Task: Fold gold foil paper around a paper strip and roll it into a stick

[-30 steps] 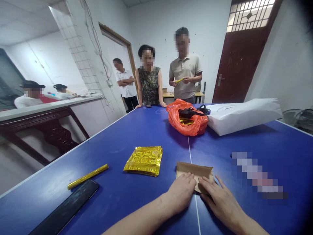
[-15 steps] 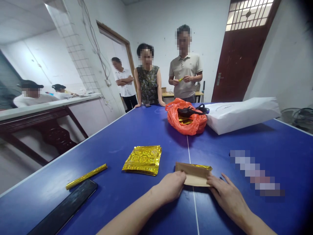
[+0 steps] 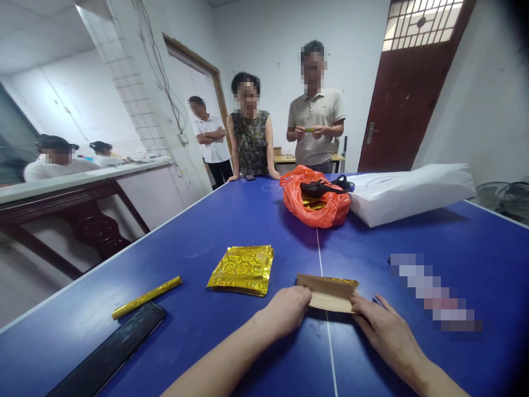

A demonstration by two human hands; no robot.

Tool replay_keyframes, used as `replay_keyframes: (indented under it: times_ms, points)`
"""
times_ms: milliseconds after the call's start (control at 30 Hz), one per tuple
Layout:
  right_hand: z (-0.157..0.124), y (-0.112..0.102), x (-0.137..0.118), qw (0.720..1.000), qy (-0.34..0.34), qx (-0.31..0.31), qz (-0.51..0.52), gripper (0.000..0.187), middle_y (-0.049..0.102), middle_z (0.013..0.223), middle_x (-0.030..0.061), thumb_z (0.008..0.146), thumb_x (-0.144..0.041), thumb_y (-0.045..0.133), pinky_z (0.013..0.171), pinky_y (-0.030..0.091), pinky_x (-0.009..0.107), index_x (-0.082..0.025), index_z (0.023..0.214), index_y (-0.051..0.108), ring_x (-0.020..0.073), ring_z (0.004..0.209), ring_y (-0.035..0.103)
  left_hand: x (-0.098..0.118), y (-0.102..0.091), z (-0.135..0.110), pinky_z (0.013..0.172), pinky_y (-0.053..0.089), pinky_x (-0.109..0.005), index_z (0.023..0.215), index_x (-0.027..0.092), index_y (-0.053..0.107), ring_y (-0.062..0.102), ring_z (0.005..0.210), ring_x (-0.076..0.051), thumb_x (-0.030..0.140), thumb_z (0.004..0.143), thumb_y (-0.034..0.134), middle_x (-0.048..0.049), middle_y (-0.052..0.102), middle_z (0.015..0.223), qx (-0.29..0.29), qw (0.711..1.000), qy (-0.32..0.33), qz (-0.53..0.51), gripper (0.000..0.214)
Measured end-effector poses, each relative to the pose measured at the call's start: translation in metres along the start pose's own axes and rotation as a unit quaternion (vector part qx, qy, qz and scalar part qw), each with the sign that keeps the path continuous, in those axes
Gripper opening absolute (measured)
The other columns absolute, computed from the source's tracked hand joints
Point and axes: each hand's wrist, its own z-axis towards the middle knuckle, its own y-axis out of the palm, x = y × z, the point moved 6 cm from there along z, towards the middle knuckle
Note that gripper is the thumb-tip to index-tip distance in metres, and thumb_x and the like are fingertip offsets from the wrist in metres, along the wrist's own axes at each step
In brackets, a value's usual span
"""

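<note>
A folded sheet of gold foil paper (image 3: pixel 333 300) lies across the white centre line of the blue table, its plain brown inner side facing me. My left hand (image 3: pixel 291 310) is closed on its left end, the fingers curled. At the opposite end my right hand (image 3: pixel 382 325) pinches the paper, with some fingers stretched out. A little gold shows along the sheet's far edge. Left of my hands rests a stack of flat gold foil paper (image 3: pixel 242 271). Farther left, a rolled gold tube (image 3: pixel 146 298) touches or lies close to a black phone-like slab (image 3: pixel 109 350).
A red plastic bag (image 3: pixel 316 207) with gold paper and a black strap inside stands farther back, beside a white bag (image 3: pixel 413 193). A blurred-out item (image 3: pixel 436 292) lies to the right. Two people stand at the far edge, one holding a small gold piece (image 3: pixel 309 130).
Both hands keep hold of the paper, and my left hand has shifted slightly left. The standing person's hands have levelled the small gold piece.
</note>
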Motion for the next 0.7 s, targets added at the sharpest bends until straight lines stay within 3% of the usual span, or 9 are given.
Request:
replay_keyframes:
  times_ms: [367,700]
  points:
    - [-0.0010,0.0015,0.0009,1.000,0.014,-0.003,0.003,0.023,0.065,0.108,0.0041,0.084,-0.020,0.040,0.092,0.041,0.051,-0.025,0.099,0.057,0.0224,0.096,0.061,0.0009,0.0010,0.0003,0.075,0.044,-0.033,0.093,0.013,0.052,0.058,0.088,-0.024,0.015,0.085,0.034,-0.0106,0.061,0.094,0.014,0.999,0.016,0.043,0.020]
    - [-0.0014,0.0001,-0.0020,1.000,0.005,0.004,-0.009,0.021,0.065,0.107,0.0037,0.084,-0.020,0.040,0.090,0.042,0.050,-0.026,0.094,0.057,0.0234,0.099,0.060,0.0081,0.0040,0.0007,0.080,0.045,-0.036,0.097,0.011,0.052,0.056,0.094,-0.025,0.013,0.083,0.037,-0.0130,0.060,0.099,0.019,0.996,0.025,0.080,0.021]
